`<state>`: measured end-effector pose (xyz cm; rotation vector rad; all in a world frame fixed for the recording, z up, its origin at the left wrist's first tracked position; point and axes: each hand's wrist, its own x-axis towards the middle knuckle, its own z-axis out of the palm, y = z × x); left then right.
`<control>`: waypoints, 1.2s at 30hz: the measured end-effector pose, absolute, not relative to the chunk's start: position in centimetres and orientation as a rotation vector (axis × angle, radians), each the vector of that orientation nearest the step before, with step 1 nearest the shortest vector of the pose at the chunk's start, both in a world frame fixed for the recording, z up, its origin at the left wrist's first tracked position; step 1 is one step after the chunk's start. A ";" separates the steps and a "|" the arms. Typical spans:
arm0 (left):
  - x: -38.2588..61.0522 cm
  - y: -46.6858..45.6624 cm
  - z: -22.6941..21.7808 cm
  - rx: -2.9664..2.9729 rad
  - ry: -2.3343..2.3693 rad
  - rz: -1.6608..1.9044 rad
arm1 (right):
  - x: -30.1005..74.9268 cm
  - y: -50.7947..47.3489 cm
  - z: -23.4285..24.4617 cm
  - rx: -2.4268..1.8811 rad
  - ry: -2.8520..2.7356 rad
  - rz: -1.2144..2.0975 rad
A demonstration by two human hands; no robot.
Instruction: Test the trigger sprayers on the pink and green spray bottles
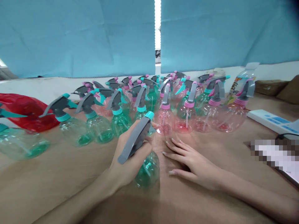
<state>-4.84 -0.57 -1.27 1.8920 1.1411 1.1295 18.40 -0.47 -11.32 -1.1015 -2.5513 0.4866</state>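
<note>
One in hand, many standing

Green spray bottle [149,174], head [137,137] fitted: its neck held in the left grip [129,169], before the standing bottles [121,121]. Right grip [193,160]: empty, fingers spread, by the tabletop [70,174]. Visible heads sit fitted; we judge those done, but cannot tell what remains.

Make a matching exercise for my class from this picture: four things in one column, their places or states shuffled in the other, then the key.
Column one
1. Left hand
2. Red plastic
3. Right hand
4. Blue cloth

Column two
A. Hanging at the back
B. Fingers spread, holding nothing
C. Around a green-tinted spray bottle
D. Low at the far left edge

Pairs: 1-C, 2-D, 3-B, 4-A
</note>
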 end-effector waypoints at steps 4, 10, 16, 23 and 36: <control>-4.4 -0.9 -1.0 1.855 1.204 1.134 | 18.5 -0.5 -11.4 -1.111 -2.550 0.494; -4.1 -0.7 -0.9 1.826 1.178 1.166 | 18.5 -0.5 -11.6 -1.089 -2.520 0.503; -4.0 -0.5 -1.0 1.827 1.140 1.149 | 18.5 -0.5 -11.5 -1.097 -2.559 0.465; -4.0 -0.6 -0.8 1.878 1.176 1.134 | 18.6 -0.4 -11.6 -1.093 -2.562 0.447; -3.9 -0.4 -1.1 1.916 1.117 1.183 | 18.5 -0.5 -11.6 -1.083 -2.539 0.468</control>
